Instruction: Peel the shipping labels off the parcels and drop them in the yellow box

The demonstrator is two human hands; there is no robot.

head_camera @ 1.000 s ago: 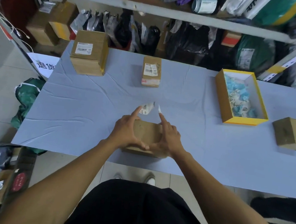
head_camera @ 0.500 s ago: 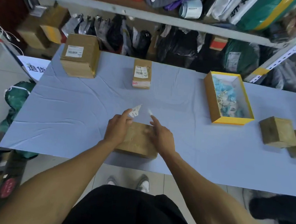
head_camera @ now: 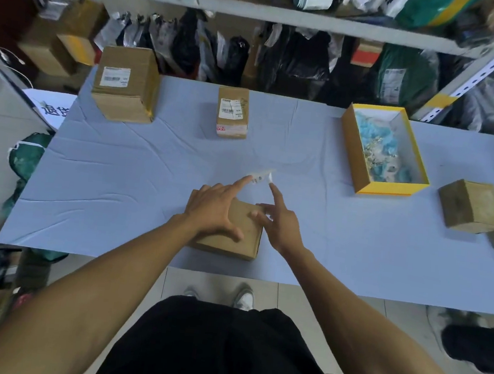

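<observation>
1. Left hand point(head_camera: 215, 211): lies on top of the near parcel point(head_camera: 232, 231), thumb spread across the lid, forefinger stretched forward and touching the label point(head_camera: 260, 177). Whether the other fingers help hold the label cannot be told.
2. Right hand point(head_camera: 278, 220): forefinger extended, its tip at the label's right end; remaining fingers loosely bent over the parcel's right edge, holding nothing.
3. Label: small white strip with dark print, blurred, held up between the two fingertips beyond the parcel's far edge, above the blue cloth point(head_camera: 149, 176).
4. Near parcel: plain brown carton, top bare, at the table's near edge.
5. Yellow box point(head_camera: 388, 189): well to the right, open, pale blue and white scraps inside.
6. Versus 0.5 s ago: both forefingers have reached further forward; the label sits flatter and further from the parcel.
7. Two labelled cartons point(head_camera: 125, 82) point(head_camera: 232, 112) stand at the far side.
</observation>
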